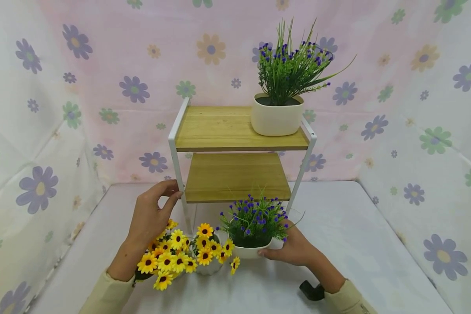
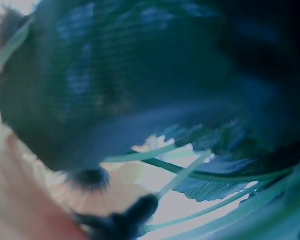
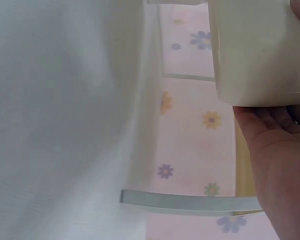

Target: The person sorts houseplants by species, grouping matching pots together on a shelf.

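My left hand (image 1: 149,213) grips the left post of a two-tier shelf (image 1: 237,176) with wooden boards and a white frame, thumb and fingers at the post. In my right hand (image 1: 298,247) is a potted plant (image 1: 249,252) with small purple flowers and a cream pot, held in front of the lower board. The right wrist view shows the fingers under the bottom of that pot (image 3: 262,55). Yellow flowers (image 1: 172,259) stand below my left forearm. In the left wrist view a blurred dark green leaf (image 2: 115,75) fills most of the picture and hides the hand's work.
A larger cream-potted plant (image 1: 278,115) with purple flowers and long grass blades stands on the right of the top board. Another pot of yellow flowers (image 1: 209,261) is on the white tabletop (image 1: 361,244). Flower-patterned cloth (image 1: 141,65) encloses the back and sides.
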`<state>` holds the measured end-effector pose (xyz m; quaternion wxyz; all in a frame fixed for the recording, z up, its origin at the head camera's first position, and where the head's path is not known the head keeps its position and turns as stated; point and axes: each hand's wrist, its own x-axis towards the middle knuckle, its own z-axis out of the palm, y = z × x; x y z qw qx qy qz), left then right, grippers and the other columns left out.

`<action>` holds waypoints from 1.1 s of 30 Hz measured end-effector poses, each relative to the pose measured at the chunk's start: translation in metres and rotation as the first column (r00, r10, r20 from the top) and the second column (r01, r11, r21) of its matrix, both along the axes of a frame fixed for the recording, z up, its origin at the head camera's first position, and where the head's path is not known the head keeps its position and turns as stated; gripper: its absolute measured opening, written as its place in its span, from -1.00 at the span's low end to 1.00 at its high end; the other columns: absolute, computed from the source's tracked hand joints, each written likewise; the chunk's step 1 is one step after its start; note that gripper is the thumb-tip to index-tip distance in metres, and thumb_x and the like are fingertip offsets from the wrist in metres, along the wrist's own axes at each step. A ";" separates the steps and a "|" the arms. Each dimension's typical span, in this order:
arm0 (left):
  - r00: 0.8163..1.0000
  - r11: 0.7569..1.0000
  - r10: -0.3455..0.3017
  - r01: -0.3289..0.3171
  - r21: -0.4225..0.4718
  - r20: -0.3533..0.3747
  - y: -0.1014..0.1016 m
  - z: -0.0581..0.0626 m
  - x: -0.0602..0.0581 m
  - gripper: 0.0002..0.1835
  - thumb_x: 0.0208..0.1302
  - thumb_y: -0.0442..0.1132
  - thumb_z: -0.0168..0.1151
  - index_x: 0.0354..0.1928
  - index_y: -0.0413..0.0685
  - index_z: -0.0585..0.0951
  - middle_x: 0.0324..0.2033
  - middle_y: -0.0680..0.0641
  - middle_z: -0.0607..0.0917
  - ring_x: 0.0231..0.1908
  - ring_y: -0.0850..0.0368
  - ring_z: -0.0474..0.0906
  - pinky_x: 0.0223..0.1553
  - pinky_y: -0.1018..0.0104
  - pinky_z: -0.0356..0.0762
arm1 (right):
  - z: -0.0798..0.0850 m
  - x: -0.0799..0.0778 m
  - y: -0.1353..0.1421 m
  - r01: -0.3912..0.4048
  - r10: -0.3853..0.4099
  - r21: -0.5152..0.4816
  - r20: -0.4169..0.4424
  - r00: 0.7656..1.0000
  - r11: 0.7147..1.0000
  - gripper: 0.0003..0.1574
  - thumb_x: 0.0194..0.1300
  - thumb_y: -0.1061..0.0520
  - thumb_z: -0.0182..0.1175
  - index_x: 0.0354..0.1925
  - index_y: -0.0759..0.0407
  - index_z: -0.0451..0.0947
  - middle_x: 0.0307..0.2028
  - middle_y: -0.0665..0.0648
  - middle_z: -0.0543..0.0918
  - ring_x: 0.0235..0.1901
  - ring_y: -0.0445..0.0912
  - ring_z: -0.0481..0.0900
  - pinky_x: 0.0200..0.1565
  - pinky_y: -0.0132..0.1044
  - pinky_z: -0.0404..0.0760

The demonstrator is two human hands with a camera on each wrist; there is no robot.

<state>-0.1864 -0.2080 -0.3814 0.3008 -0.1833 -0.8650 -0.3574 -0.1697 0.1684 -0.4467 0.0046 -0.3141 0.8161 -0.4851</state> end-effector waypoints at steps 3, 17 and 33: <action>1.000 1.000 -0.002 0.002 0.002 -0.001 0.000 0.000 -0.001 -0.69 0.34 -0.33 0.30 0.10 -0.03 0.63 -0.13 -0.02 0.75 -0.15 0.05 0.70 -0.02 -0.10 0.62 | 0.007 0.001 0.001 0.021 -0.022 -0.014 -0.009 1.000 1.000 0.22 -0.03 -0.08 0.61 0.48 -0.28 0.16 0.38 -0.15 0.37 0.38 -0.09 0.33 0.27 0.12 0.44; 1.000 0.999 -0.027 0.027 0.018 -0.012 0.002 0.001 -0.005 -0.70 0.34 -0.31 0.30 0.10 0.01 0.64 -0.12 0.02 0.75 -0.14 0.09 0.69 -0.03 -0.05 0.62 | 0.056 0.002 0.007 -0.055 0.052 -0.139 -0.028 0.998 0.989 0.28 0.04 0.22 0.56 0.54 -0.19 0.05 0.43 0.00 0.30 0.41 -0.05 0.32 0.28 -0.06 0.42; 1.000 1.000 -0.005 0.005 0.023 0.008 0.000 -0.002 -0.001 -0.69 0.34 -0.31 0.31 0.11 -0.01 0.63 -0.13 -0.01 0.75 -0.13 0.05 0.69 -0.01 -0.09 0.61 | 0.151 -0.006 -0.009 -0.312 0.281 -0.152 -0.196 0.939 0.938 -0.06 0.28 0.18 0.37 0.50 0.05 0.14 0.32 0.13 0.43 0.28 0.10 0.47 0.23 -0.04 0.51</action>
